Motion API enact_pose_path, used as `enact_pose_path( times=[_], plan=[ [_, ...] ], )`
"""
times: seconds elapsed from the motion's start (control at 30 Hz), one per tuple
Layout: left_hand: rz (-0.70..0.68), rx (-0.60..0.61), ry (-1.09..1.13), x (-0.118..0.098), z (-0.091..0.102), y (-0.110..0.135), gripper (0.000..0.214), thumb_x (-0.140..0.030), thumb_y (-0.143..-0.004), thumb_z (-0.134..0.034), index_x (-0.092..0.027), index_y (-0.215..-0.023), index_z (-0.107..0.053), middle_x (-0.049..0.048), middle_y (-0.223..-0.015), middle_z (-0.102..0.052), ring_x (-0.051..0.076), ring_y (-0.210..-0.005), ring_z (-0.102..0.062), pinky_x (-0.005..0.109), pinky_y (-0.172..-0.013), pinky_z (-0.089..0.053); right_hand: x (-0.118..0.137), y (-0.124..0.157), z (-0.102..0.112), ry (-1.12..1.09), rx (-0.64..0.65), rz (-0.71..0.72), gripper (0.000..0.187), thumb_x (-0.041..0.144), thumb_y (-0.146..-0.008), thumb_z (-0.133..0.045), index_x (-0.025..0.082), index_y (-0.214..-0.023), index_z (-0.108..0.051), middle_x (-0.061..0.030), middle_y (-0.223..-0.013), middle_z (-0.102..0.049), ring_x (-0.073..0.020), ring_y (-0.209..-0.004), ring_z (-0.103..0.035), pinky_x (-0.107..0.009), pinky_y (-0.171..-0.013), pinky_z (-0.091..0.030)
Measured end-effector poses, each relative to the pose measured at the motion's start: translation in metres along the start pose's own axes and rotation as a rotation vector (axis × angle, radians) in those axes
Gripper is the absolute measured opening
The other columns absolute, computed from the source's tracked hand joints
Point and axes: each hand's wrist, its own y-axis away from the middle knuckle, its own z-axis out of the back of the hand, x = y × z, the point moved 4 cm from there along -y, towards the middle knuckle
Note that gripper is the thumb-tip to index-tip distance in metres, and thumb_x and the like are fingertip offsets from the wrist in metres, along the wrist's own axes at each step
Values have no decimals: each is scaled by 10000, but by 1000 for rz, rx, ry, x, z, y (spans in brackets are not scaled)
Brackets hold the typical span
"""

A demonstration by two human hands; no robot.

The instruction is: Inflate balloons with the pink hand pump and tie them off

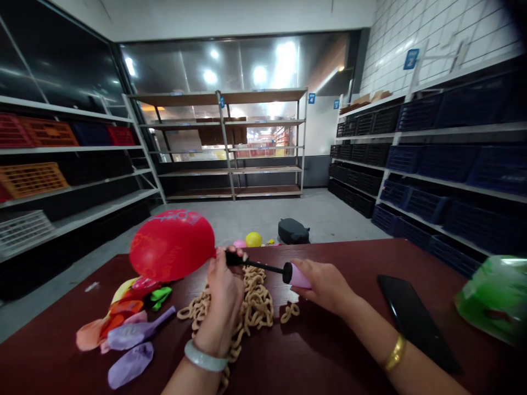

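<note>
An inflated red balloon (172, 244) floats just above the dark red table (321, 351), its neck fitted on the black nozzle of a hand pump (263, 267). My left hand (222, 291) is closed round the nozzle and the balloon's neck. My right hand (325, 285) is closed round the pump's pink barrel (300, 278), with the black rod drawn out between the two hands. Under my left hand lies a heap of tan chain-like loops (253, 304).
Several limp balloons (127, 323) lie at the table's left. A black phone (415, 321) lies at the right, beside a green inflated balloon (496, 296). Beyond the table a yellow balloon (253, 239) and a dark bag (293, 231) sit on the floor. Shelving lines the room.
</note>
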Motion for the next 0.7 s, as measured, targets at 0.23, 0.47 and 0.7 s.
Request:
enact_pose_path(
  times=[0.23,0.47,0.7],
  plan=[
    [143,57,4,32,-13,43,230,-305,-792,-683,-186,-829,-489,0,-750,-538,123,-632,-539,267,-595,-462,29,3,-4,-8,-32,17,562,501,-891,-508,186,-1347,-414,-139,-1144,-647,-292,-1004,-636,-395,-809,-484],
    [132,66,-6,31,-15,44,221,-301,-793,-676,-181,-784,-491,-3,-720,-530,119,-601,-531,254,-555,-441,34,1,-9,-42,-48,31,575,495,-860,-551,209,-1343,-423,-134,-1221,-627,-287,-1009,-644,-393,-790,-508],
    [-18,-17,14,-15,5,-4,249,-316,-764,-695,-187,-783,-484,-2,-690,-542,147,-595,-555,282,-536,-431,5,-4,-9,-22,-51,64,570,512,-864,-540,244,-1357,-442,-100,-1235,-630,-283,-1065,-626,-423,-846,-505]
  ],
)
